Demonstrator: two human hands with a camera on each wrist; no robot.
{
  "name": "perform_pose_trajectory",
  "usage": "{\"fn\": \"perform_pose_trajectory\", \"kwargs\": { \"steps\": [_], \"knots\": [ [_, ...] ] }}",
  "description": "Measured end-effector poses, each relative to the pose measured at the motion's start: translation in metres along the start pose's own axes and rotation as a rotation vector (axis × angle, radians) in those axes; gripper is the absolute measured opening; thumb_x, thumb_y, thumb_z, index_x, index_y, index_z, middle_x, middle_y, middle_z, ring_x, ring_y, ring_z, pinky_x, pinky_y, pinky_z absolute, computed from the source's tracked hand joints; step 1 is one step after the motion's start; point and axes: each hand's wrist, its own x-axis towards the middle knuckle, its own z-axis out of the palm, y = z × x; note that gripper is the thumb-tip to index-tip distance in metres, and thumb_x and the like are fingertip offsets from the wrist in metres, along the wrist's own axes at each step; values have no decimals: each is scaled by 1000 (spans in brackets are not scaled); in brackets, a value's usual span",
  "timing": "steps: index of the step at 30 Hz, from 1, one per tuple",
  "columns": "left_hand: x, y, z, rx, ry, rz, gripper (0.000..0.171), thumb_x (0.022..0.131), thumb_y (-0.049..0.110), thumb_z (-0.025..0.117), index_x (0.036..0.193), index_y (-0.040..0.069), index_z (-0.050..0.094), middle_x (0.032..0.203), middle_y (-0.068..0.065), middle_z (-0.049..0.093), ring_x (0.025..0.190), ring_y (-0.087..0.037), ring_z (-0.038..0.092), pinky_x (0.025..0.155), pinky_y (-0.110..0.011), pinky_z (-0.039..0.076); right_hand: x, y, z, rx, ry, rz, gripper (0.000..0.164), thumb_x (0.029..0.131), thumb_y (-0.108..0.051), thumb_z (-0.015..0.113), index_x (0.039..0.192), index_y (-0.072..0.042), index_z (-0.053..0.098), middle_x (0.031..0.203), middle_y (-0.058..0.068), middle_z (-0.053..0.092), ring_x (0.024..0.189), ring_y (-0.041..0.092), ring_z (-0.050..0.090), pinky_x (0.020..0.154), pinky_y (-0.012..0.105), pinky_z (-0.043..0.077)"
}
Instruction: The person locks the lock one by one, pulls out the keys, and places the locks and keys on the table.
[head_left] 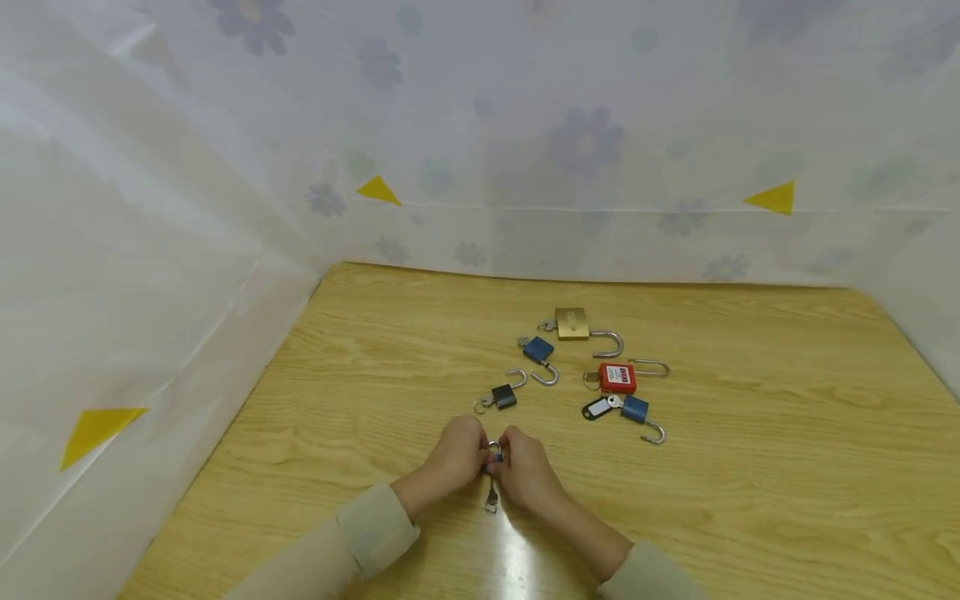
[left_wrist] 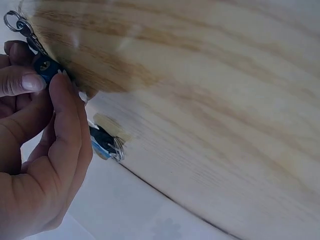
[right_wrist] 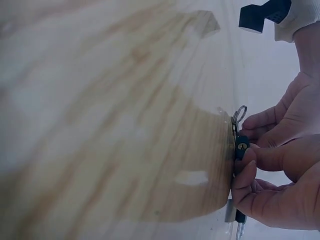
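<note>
Two hands at the near middle of the table [head_left: 337,350]: left hand [head_left: 457,452] and right hand [head_left: 527,471] both pinched a small blue padlock [right_wrist: 242,145], shackle pointing away, keys [head_left: 492,500] on the near side. Just beyond lay a black padlock [head_left: 505,397]; farther, a dark-blue padlock [head_left: 538,350] and a brass padlock [head_left: 572,325]. Rightward, a red padlock [head_left: 606,378] near another blue one with a key tag [head_left: 597,407].

Held padlock [left_wrist: 45,67] partly behind fingers [left_wrist: 66,112], sleeves [head_left: 315,554] cropped, label [head_left: 619,377] unreadable
</note>
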Motion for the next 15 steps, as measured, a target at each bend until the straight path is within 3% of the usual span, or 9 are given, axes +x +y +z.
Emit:
{"fn": "perform_pose_trajectory", "kwargs": {
  "steps": [5,9,12,15],
  "knots": [
    [4,-4,-3,8,10,-2,24,79,4,69,57,-1,63,50,0,51,46,-7,41,40,-14,32,6,-2,-9,6,-62,45,20,79,-3,69,90,6,55,63,4,52,55,9,45,46,19,37],
    [14,-3,-17,0,64,17,18,81,12,71,71,-3,67,62,-7,61,50,-9,46,43,-16,37,19,-3,-29,57,-59,151,27,86,-6,63,107,10,56,77,10,60,66,17,56,55,24,48],
    [25,4,-29,-11,104,37,22,82,14,70,92,-6,68,84,-15,68,67,-18,61,56,-23,51,32,-2,-40,231,1,269,35,90,-4,54,122,10,50,100,21,60,83,27,61,67,30,54],
    [43,9,-31,-1,78,27,34,83,15,69,109,-5,63,103,-19,66,91,-27,64,74,-33,55,43,1,-44,526,21,415,43,94,-2,44,133,13,37,123,29,50,103,31,58,86,35,53]
  ]
}}
